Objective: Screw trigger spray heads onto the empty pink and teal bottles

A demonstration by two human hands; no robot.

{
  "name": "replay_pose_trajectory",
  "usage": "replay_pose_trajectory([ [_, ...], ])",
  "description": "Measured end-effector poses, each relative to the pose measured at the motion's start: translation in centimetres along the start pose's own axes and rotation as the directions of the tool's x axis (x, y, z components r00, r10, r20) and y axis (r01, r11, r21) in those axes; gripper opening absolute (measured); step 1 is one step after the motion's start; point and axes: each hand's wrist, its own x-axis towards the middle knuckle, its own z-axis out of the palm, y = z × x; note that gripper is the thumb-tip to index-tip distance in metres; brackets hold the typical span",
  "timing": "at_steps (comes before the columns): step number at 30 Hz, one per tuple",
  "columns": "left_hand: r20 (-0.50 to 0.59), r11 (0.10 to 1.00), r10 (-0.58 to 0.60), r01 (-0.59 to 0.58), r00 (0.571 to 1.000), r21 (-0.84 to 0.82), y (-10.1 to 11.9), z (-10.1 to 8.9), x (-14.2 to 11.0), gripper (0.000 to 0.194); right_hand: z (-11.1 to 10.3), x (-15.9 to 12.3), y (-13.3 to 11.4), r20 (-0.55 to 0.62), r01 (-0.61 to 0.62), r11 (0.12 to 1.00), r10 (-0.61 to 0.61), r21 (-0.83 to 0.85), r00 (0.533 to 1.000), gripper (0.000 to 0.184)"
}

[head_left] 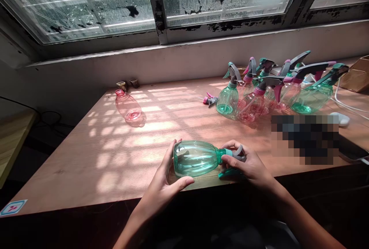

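A clear green spray bottle (197,158) lies on its side above the table's front edge, base to the left and neck to the right. My left hand (168,181) cups its base, fingers behind it and thumb along the lower side. At the neck, my right hand (242,160) grips the spray head (228,153), its thumb and fingers closed round the green collar. The grey and green trigger part shows partly past the fingers. Whether the collar is fully seated on the neck cannot be told.
A pink bottle without a head (128,107) stands at the back left, near two small dark objects (127,84). Several green and pink spray bottles (253,103) cluster at the back right. A loose pink-grey spray head (210,99) lies beside them. A phone (353,147) is far right.
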Motion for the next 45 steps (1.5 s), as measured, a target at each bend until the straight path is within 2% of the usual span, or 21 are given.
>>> replay_pose_trajectory([
  [11, 0.023, 0.994, 0.081, -0.082, 0.996, 0.066, -0.06, 0.19, 0.12, 0.089, 0.09, -0.11, 0.19, 0.013, -0.006, 1.0, 0.006, 0.009, 1.0, 0.034],
  [17, 0.022, 0.998, 0.059, -0.059, 0.998, 0.029, 0.07, 0.29, -0.03, 0.088, 0.05, -0.06, 0.23, 0.019, 0.007, 1.0, -0.007, 0.001, 1.0, 0.032],
  [25, 0.021, 0.997, 0.065, -0.066, 0.998, 0.037, 0.73, 0.05, -0.07, 0.084, -0.28, 0.01, 0.08, 0.083, -0.023, 1.0, 0.023, -0.007, 0.996, 0.03],
  [32, -0.02, 0.995, 0.088, -0.089, 0.996, -0.039, -0.18, 0.15, 0.06, 0.076, -0.23, -0.06, -0.09, 0.086, -0.057, 0.997, 0.053, 0.049, 0.995, 0.032],
  [40, -0.058, 0.999, 0.04, -0.041, 0.998, -0.015, 0.5, 0.05, 0.22, 0.081, -0.12, -0.05, 0.03, 0.069, -0.047, 0.999, 0.046, 0.014, 0.997, 0.032],
  [45, -0.038, 0.998, 0.032, -0.03, 0.999, 0.047, 0.38, 0.04, 0.27, 0.084, -0.22, 0.02, 0.19, 0.068, -0.038, 0.999, 0.037, 0.023, 0.997, 0.034],
])
